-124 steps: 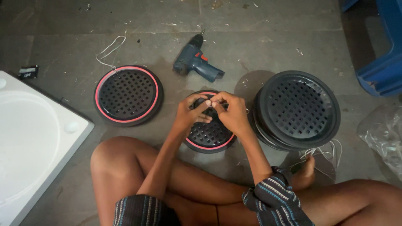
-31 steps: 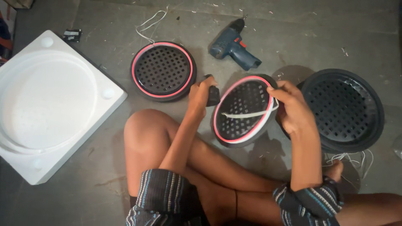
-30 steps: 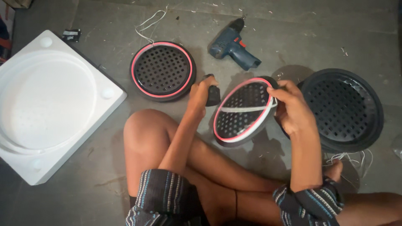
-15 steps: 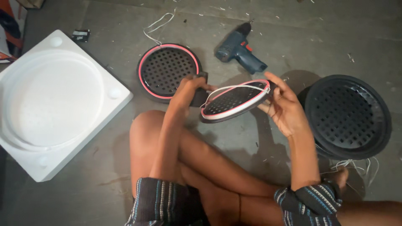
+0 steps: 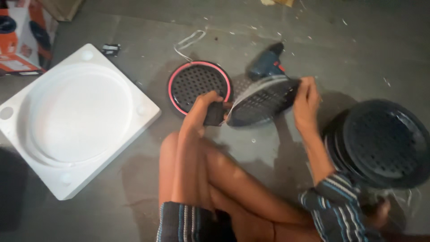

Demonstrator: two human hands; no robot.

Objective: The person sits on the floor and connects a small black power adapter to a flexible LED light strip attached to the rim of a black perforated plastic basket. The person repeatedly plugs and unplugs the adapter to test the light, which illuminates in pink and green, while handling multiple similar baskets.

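The person sits on the concrete floor (image 5: 313, 40) and holds a round black perforated disc (image 5: 262, 101) between both hands, above the floor and tilted, so its grid side shows. The left hand (image 5: 207, 107) has its fingers closed on a small dark block at the near-left edge of the disc. The right hand (image 5: 307, 96) grips the far-right rim, fingers curled over the edge; the motion blur hides the details of the grip.

Just beyond the left fingers, a second perforated disc with a pink ring (image 5: 199, 85) lies flat on the floor. Behind the held disc, partly covered by it, lies a blue cordless drill (image 5: 266, 62). Well to the right of the right fingers stands a stack of black perforated discs (image 5: 385, 141). Far to the left of the left fingers lies a white foam tray (image 5: 76, 116) with a round hollow, and past it, at the corner, a coloured cardboard box (image 5: 22, 40). A loop of white cord (image 5: 188, 40) lies beyond the pink-ringed disc.
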